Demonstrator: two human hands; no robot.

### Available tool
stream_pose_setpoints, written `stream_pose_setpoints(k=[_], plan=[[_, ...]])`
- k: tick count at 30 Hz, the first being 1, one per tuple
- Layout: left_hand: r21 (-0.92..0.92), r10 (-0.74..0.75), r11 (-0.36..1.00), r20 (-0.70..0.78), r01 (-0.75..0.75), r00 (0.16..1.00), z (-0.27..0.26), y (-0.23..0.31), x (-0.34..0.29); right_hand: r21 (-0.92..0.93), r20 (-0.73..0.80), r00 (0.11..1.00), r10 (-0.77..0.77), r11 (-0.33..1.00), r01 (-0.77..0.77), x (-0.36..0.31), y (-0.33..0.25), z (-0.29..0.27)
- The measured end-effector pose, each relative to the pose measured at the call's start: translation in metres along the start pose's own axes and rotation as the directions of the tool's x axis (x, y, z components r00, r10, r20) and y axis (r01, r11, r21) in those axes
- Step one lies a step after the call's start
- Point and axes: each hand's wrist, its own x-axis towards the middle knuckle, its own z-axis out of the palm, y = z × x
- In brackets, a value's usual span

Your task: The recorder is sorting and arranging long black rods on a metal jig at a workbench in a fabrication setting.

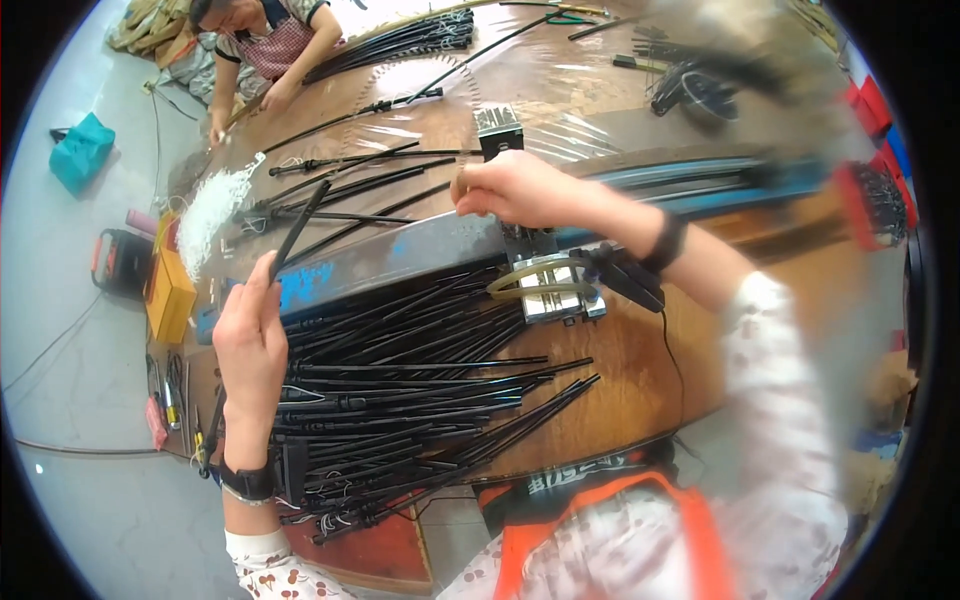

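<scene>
My left hand (250,335) is raised at the left of the workbench, its fingers closed on a short black rod (302,225) that slants up to the right. My right hand (515,190) is over the middle of the bench with thumb and fingertips pinched together; what sits between them, if anything, is too unclear to name. Just below it stands a small metal clamping fixture (552,290) with a pale hose looped at its side. A large pile of thin black rods (400,395), some with thin wires, lies on the bench nearest me.
A long metal rail (400,250) with worn blue paint crosses the bench. White small pieces (215,215) are heaped beside a yellow box (172,300) at the left. A co-worker (265,45) handles rods at the far left. A red bin (868,208) stands right.
</scene>
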Motion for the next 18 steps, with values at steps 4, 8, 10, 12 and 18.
stream_pose_setpoints(k=[4, 8, 10, 12, 18], plan=[[0.001, -0.005, 1.000, 0.022, 0.005, 1.000, 0.008, -0.003, 0.009, -0.285, 0.036, 0.998, -0.047, 0.957, 0.055, -0.004, -0.001, 0.002], [0.075, -0.041, 0.996, 0.055, 0.037, 0.998, 0.015, -0.025, -0.003, -0.473, -0.143, 0.986, -0.086, 0.881, 0.009, -0.072, 0.032, -0.046], [0.106, -0.032, 0.994, 0.109, 0.021, 0.994, 0.031, -0.028, 0.005, -0.640, -0.172, 0.980, -0.099, 0.767, -0.035, -0.138, 0.059, -0.083], [0.106, 0.126, 0.984, 0.157, -0.144, 0.979, 0.068, -0.011, 0.024, -0.647, -0.245, 0.967, 0.067, 0.731, -0.215, -0.210, 0.093, -0.129], [-0.217, 0.304, 0.941, 0.199, -0.261, 0.932, 0.172, 0.068, 0.081, -0.667, -0.337, 0.919, 0.206, 0.637, -0.387, -0.255, 0.094, -0.168]])
